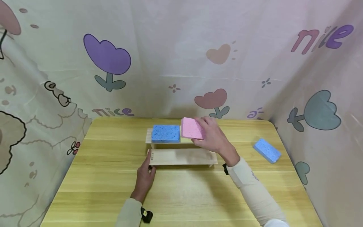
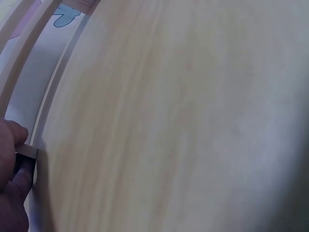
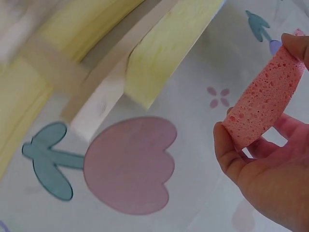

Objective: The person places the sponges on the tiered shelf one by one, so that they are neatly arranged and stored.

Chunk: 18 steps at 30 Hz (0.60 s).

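My right hand (image 1: 211, 135) grips a pink sponge (image 1: 191, 128) by its edges, above the upper step of a small two-step wooden rack (image 1: 182, 156). In the right wrist view, the fingers and thumb wrap the pink sponge (image 3: 265, 94), apart from the rack. On the upper step lies a blue sponge (image 1: 165, 133); beside it a yellow sponge (image 1: 186, 140) shows partly behind the pink one. My left hand (image 1: 144, 178) holds the left end of the lower step; the left wrist view shows the thumb and a finger (image 2: 18, 186) pinching a wooden part there.
A second blue sponge (image 1: 267, 150) lies alone at the right side of the wood-grain table (image 1: 99, 176). Printed fabric (image 1: 158, 47) with flowers and hearts hangs behind the table and along both sides.
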Each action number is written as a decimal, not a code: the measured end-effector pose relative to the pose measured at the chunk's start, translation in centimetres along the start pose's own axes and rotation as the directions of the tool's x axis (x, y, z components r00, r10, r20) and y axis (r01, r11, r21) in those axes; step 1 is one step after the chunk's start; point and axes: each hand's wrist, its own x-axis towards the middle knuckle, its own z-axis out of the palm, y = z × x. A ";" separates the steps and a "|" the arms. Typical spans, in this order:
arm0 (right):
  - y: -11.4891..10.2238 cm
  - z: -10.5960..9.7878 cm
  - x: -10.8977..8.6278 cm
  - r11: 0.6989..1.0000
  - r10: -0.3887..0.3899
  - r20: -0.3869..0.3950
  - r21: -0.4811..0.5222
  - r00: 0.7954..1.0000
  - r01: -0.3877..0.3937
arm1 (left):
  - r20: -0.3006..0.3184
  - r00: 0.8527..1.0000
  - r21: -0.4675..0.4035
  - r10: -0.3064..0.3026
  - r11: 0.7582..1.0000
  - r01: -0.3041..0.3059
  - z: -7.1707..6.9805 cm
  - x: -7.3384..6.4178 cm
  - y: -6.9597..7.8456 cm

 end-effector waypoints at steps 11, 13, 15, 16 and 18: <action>-3.0 2.3 -0.8 0.996 -0.018 0.018 0.087 1.000 0.017 | -0.033 0.999 0.013 0.032 0.999 -0.032 0.2 0.0 0.1; -3.4 2.8 -1.0 0.995 -0.025 0.020 0.094 1.000 0.023 | -0.035 0.999 0.013 0.035 0.999 -0.034 0.1 0.0 0.2; -3.9 3.2 -1.1 0.996 -0.029 0.030 0.087 0.999 0.026 | -0.030 0.999 0.016 0.028 1.000 -0.027 0.0 0.0 0.3; -4.1 3.4 -1.2 0.996 -0.032 0.037 0.079 0.999 0.029 | -0.025 0.999 0.015 0.021 1.000 -0.021 0.0 0.0 0.4; -4.4 3.8 -1.3 0.998 -0.038 0.053 0.055 0.998 0.035 | -0.011 1.000 0.020 0.005 1.000 -0.005 -0.1 0.0 0.4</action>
